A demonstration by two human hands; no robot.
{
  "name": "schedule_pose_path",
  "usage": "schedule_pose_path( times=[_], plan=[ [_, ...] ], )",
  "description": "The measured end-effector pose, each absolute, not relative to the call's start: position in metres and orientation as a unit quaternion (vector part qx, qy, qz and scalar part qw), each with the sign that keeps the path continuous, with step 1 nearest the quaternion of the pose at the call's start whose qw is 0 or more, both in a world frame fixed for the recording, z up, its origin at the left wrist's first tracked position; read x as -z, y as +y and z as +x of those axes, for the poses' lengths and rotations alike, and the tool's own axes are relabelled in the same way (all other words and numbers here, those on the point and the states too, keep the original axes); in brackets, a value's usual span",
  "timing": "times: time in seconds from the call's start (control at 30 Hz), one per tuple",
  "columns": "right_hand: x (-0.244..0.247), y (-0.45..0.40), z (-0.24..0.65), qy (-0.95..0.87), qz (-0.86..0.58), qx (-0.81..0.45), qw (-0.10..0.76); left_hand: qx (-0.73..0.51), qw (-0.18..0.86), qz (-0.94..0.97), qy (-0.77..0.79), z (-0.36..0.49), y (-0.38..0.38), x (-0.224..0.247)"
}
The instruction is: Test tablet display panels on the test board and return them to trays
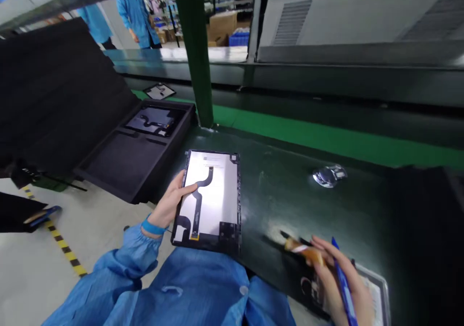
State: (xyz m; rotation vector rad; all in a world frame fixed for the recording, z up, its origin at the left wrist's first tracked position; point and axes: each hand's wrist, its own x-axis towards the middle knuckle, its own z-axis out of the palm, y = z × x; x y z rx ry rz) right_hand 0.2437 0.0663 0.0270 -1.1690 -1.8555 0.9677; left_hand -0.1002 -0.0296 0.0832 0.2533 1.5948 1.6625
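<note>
My left hand (172,201) grips the left edge of a tablet-sized display panel (221,195), its thumb lying over the black flex cable (197,210) on the panel's silvery back. A blue band circles that wrist. At the lower right, my right hand (339,273) pinches a small amber and black piece (304,250), blurred by motion, between thumb and fingers. A blue pen-like tool (343,282) also lies in this hand, pointing up past the fingers. Below it, a clear-edged case or tray (382,287) is partly covered by the hand.
A black foam-lined box (126,164) at the left holds another panel (152,121). Behind it lies a small panel (159,91). A green post (195,50) rises from the dark green bench (275,185). Crumpled clear film (329,175) lies at the right. People in blue coats (137,19) stand behind.
</note>
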Motion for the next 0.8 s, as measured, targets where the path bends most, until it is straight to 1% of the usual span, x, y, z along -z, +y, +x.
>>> schedule_pose_path(
  times=[0.07, 0.1, 0.2, 0.27, 0.33, 0.43, 0.5, 0.57, 0.63, 0.73, 0.8],
  plan=[
    [-0.033, 0.063, 0.238, -0.659, -0.481, -0.401, 0.418, -0.628, 0.441, 0.1, 0.633, -0.085, -0.022, -0.067],
    [-0.035, 0.061, 0.236, -0.644, -0.491, -0.393, 0.435, -0.617, 0.455, 0.109, 0.633, -0.077, -0.018, -0.06],
    [-0.039, 0.058, 0.229, -0.661, -0.504, -0.316, 0.457, -0.598, 0.476, 0.171, 0.621, -0.056, -0.007, -0.045],
    [-0.042, 0.057, 0.226, -0.67, -0.503, -0.284, 0.466, -0.58, 0.457, 0.238, 0.632, -0.045, -0.002, -0.036],
    [-0.046, 0.055, 0.224, -0.656, -0.5, -0.314, 0.47, -0.548, 0.394, 0.31, 0.67, -0.038, 0.001, -0.027],
    [-0.054, 0.052, 0.224, -0.629, -0.474, -0.407, 0.463, -0.468, 0.241, 0.433, 0.732, -0.034, 0.0, -0.022],
    [-0.06, 0.05, 0.224, -0.627, -0.435, -0.472, 0.441, -0.416, 0.127, 0.501, 0.748, -0.034, 0.003, -0.026],
    [-0.067, 0.049, 0.223, -0.625, -0.383, -0.54, 0.414, -0.381, 0.054, 0.555, 0.738, -0.035, 0.011, -0.034],
    [-0.073, 0.048, 0.221, -0.618, -0.35, -0.583, 0.394, -0.349, 0.052, 0.603, 0.715, -0.036, 0.026, -0.041],
    [-0.077, 0.047, 0.216, -0.618, -0.359, -0.587, 0.38, -0.3, 0.113, 0.662, 0.677, -0.033, 0.049, -0.045],
    [-0.078, 0.047, 0.213, -0.615, -0.369, -0.587, 0.376, -0.29, 0.169, 0.686, 0.645, -0.029, 0.059, -0.047]
  ],
)
